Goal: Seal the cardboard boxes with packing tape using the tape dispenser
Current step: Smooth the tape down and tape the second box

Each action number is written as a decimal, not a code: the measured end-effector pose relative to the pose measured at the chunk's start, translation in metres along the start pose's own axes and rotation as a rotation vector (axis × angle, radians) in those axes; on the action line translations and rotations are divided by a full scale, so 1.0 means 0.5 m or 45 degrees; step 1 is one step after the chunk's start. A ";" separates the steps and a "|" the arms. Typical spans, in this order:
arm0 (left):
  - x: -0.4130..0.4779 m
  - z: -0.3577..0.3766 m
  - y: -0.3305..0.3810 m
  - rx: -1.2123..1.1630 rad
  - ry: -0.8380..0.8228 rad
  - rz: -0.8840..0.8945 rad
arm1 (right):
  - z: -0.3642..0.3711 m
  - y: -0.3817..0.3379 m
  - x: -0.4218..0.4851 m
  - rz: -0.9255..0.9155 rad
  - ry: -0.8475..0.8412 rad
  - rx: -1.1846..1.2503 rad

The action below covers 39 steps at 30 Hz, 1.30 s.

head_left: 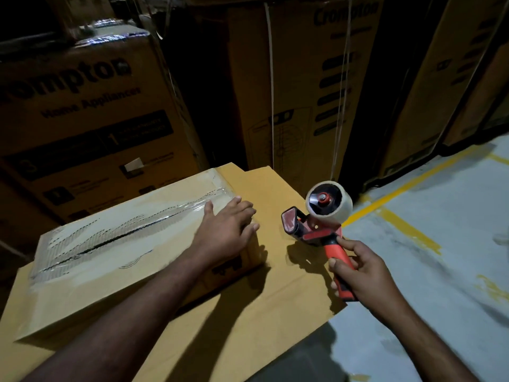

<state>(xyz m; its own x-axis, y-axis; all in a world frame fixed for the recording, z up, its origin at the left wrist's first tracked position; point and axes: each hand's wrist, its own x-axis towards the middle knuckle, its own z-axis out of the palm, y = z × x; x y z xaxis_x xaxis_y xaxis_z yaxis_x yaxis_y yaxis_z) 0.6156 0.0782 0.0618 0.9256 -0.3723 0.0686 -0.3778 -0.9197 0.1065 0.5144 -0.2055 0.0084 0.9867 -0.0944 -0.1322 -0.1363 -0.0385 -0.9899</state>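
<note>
Printed cartons (pixel 82 106) tower in the gloom beyond both sets of fingertips. Under the hands lies a broad cardboard sheet (pixel 275 271), and on it the box (pixel 132 244). Its end sits beneath the left hand (pixel 228 230), whose straight, spread fingers press flat on top. The box's long axis follows its taped seam, running leftward from those fingers. It looks light and stiff, slick where filmed, and best steadied by flat pressure or taken at the corners. The right hand (pixel 363 274) curls its fingers round the red handle of the tape dispenser (pixel 316 230), held aloft just right of the left fingertips. Its mouth points towards them, with the roll of tape (pixel 330 201) uppermost. The dispenser is probably light and rigid, to be held by the handle only
</note>
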 end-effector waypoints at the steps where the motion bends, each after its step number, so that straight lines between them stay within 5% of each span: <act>1: -0.014 -0.003 -0.015 0.014 -0.002 0.003 | 0.010 -0.003 0.008 0.015 -0.014 0.037; 15: -0.159 -0.001 -0.141 0.089 0.109 -0.486 | 0.367 0.054 0.099 0.315 -0.394 0.312; 22: -0.159 0.011 -0.134 0.121 0.215 -0.551 | 0.431 0.057 0.111 0.330 -0.325 0.282; 31: -0.178 0.023 -0.160 0.148 0.269 -0.529 | 0.434 0.027 0.141 -0.021 -0.214 -1.209; 33: -0.177 0.028 -0.154 0.178 0.302 -0.536 | 0.434 -0.020 0.130 -0.166 -0.066 -1.138; 35: -0.175 0.034 -0.144 0.191 0.329 -0.553 | 0.443 -0.070 0.116 -0.303 -0.001 -0.732; 39: -0.165 0.043 -0.120 0.095 0.367 -0.621 | 0.498 -0.131 0.072 -0.669 -0.051 -0.458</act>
<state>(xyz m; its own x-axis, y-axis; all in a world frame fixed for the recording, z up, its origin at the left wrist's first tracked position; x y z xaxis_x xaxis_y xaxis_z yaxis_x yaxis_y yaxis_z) 0.5625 0.1616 0.0285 0.9447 0.1373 0.2979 0.1043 -0.9868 0.1241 0.5811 0.0414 0.0555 0.9315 0.0650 0.3580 0.3528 -0.4016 -0.8451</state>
